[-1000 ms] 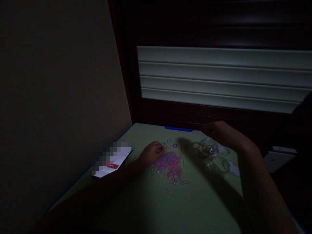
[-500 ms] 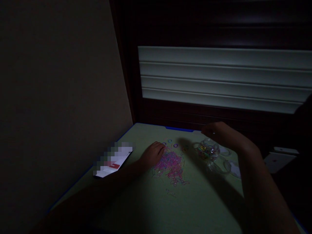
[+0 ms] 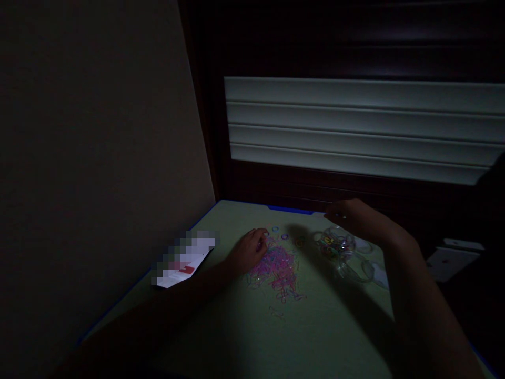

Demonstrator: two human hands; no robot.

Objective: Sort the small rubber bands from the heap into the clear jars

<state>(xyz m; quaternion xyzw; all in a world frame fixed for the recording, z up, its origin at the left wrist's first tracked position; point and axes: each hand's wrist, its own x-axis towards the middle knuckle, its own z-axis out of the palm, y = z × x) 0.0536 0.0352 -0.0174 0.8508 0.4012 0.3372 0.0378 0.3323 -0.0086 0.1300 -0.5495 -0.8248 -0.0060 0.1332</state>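
A loose heap of small pink and purple bands [image 3: 280, 266] lies on the pale green table [image 3: 315, 331]. My left hand [image 3: 252, 247] rests at the heap's upper left edge, fingers curled with a gap between thumb and fingers; whether a band is in them is too dark to tell. My right hand [image 3: 345, 209] is raised above a clear round container [image 3: 337, 245] of coloured bands, its fingers bent together at the tips; anything they hold is too small to make out. Several small rings, a blue one [image 3: 275, 229] among them, lie behind the heap.
A lit phone [image 3: 185, 263] lies by the left edge. Clear lids or cups [image 3: 355, 271] stand right of the heap. A white box [image 3: 453, 262] is beyond the table's right side. Wall at left, dark slatted panel behind.
My left hand's thumb and fingers have parted slightly and shifted a little at the heap's edge. My right hand has barely moved over the container.
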